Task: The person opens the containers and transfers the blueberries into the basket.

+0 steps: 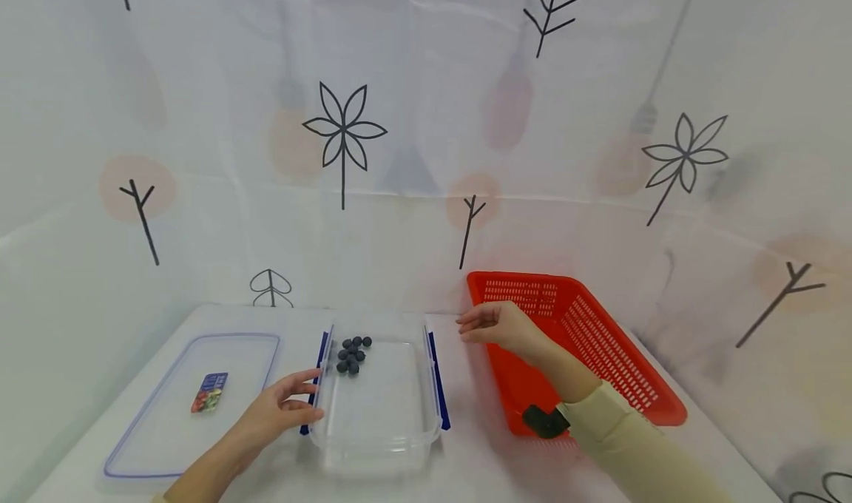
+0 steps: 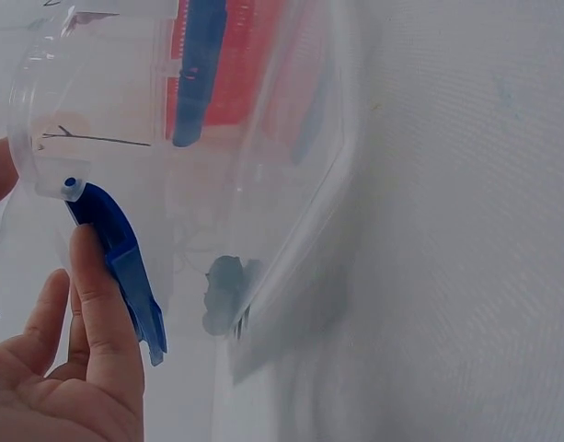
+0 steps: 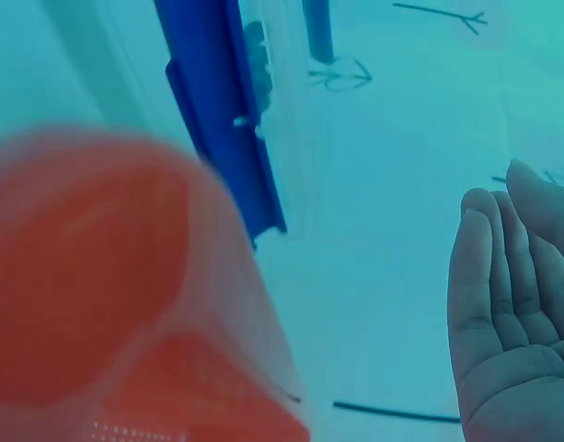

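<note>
A clear plastic box [image 1: 379, 407] stands on the white table, with blue side latches [image 1: 439, 385] hanging down. Several dark blue, round berries that look like blueberries [image 1: 353, 355] lie inside near its far left corner. My left hand [image 1: 276, 407] is at the box's left side, fingers loosely bent; in the left wrist view a finger touches the blue latch [image 2: 125, 267]. Between the box and a red basket [image 1: 615, 325], my right hand [image 1: 502, 325] hovers with fingers extended and thumb near them. The right wrist view shows nothing in its palm [image 3: 512, 378].
Flat on the left lies a clear lid [image 1: 156, 433] with a blue-edged rim. On it is a small blue label with a fruit picture [image 1: 210, 393]. A dark green piece [image 1: 546, 422] shows beside my right sleeve [image 1: 626, 429]. A patterned white curtain [image 1: 413, 244] hangs behind the table.
</note>
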Motion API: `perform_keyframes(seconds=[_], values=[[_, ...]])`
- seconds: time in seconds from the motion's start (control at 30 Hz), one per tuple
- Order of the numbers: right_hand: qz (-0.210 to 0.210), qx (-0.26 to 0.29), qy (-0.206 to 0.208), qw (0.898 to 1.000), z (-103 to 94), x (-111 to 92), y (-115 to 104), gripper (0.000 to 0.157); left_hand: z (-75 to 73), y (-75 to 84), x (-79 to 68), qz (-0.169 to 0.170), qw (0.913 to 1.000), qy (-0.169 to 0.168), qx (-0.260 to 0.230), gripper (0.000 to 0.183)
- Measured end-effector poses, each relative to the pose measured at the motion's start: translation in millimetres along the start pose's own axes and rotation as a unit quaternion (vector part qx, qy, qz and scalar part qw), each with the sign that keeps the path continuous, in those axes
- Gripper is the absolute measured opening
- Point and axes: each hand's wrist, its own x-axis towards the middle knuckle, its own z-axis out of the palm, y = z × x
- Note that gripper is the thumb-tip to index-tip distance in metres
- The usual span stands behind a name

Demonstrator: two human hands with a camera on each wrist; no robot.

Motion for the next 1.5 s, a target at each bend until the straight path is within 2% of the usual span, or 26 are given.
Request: perform_keyframes(seconds=[0.2,0.43,0.83,1.1,1.5], values=[[-0.011,0.009,-0.029,0.999,18.5,5.3,-5.8,0.023,-1.4,-2.5,0.3,-0.004,0.9999,-0.003,-0.009,0.071],[-0.044,0.013,-0.057,0.997,34.5,6.2,-19.0,0.024,-1.9,-0.8,0.1,0.003,0.9998,-0.009,-0.019,0.069],[-0.04,0.032,-0.095,0.994,62.2,20.5,-34.5,0.021,-2.2,1.6,0.2,0.005,0.9997,-0.011,-0.022,0.069],[-0.054,0.022,-0.107,0.993,78.7,31.3,-43.3,0.02,-2.7,-1.6,1.0,0.001,0.9999,-0.005,-0.016,0.07],[-0.052,0.052,-0.111,0.991,95.5,45.8,-47.6,0.02,-0.9,-3.2,3.7,-0.004,1.0,-0.002,-0.007,0.071]])
